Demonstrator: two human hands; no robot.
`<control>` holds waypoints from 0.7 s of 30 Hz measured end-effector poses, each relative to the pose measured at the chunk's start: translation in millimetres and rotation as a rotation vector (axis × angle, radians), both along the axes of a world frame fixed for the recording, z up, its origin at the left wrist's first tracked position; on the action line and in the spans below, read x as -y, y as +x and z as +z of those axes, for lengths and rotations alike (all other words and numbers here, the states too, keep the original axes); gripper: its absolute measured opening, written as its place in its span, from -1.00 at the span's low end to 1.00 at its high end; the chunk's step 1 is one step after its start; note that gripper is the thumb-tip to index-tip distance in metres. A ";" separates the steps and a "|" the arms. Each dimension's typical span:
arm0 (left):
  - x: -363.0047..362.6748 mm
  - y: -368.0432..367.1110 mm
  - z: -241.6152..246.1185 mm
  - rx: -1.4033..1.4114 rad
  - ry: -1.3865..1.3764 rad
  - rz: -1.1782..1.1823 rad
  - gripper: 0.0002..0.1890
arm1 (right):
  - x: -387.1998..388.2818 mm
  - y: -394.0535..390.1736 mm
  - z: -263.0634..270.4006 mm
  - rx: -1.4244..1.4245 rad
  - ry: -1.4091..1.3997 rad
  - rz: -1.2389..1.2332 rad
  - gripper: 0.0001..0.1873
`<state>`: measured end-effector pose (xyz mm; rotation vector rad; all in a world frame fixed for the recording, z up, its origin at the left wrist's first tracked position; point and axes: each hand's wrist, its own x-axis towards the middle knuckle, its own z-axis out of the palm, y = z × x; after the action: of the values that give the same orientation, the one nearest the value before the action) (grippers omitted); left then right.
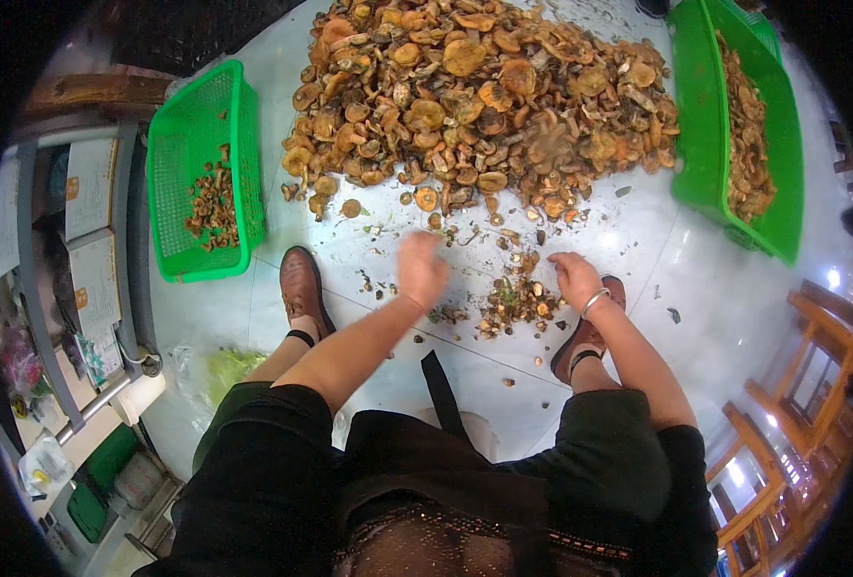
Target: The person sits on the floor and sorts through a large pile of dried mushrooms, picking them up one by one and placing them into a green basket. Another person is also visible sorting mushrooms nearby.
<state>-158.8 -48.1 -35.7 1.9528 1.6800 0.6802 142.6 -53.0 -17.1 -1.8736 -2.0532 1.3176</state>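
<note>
A big heap of brown-orange mushrooms (pixel 469 101) lies on the pale tiled floor (pixel 354 324) before me. My left hand (pixel 420 270), blurred, is over the floor just below the heap's near edge; whether it holds anything is unclear. Beside a small pile of mushroom pieces and debris (pixel 516 303), my right hand (pixel 576 280) has its fingers bent towards the pile, and what is in them cannot be made out. A metal bangle (pixel 595 301) circles that wrist. Loose small mushrooms and dirt lie between the heap and the small pile.
At the left stands a green perforated basket (pixel 248 180) with small mushrooms inside. A green tub (pixel 700 122) holding more mushrooms is at the right. My brown shoes (pixel 301 285) flank the work area. A plastic bag with something green (pixel 231 371) lies lower left; wooden chairs (pixel 823 346) stand far right.
</note>
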 end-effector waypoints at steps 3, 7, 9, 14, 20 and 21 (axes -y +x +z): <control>-29.0 -43.4 -1.4 -0.281 -0.078 0.378 -0.64 | -4.5 3.2 0.9 0.012 -0.002 -0.067 -0.65; -28.4 -52.0 -18.1 -0.190 -0.168 0.395 -0.66 | -18.4 -10.5 5.8 -0.024 0.095 0.024 -0.58; -17.4 -23.0 -23.8 -0.104 -0.182 0.348 -0.68 | -26.0 -19.7 5.6 -0.001 0.123 0.078 -0.54; 29.1 48.9 -11.4 0.144 -0.406 -0.021 -0.74 | -28.2 -29.9 3.4 0.115 0.143 0.250 -0.57; 24.6 49.8 -9.2 0.327 -0.329 0.121 -0.89 | -8.3 -31.5 2.8 0.112 -0.023 0.364 -0.65; 10.8 42.9 -8.2 0.331 -0.275 0.241 -0.90 | -5.8 -26.5 3.7 0.105 0.012 0.342 -0.65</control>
<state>-115.9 -58.9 -43.9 1.3797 1.7080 0.7654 116.1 -47.2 -13.4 -1.6726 -2.5172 1.2887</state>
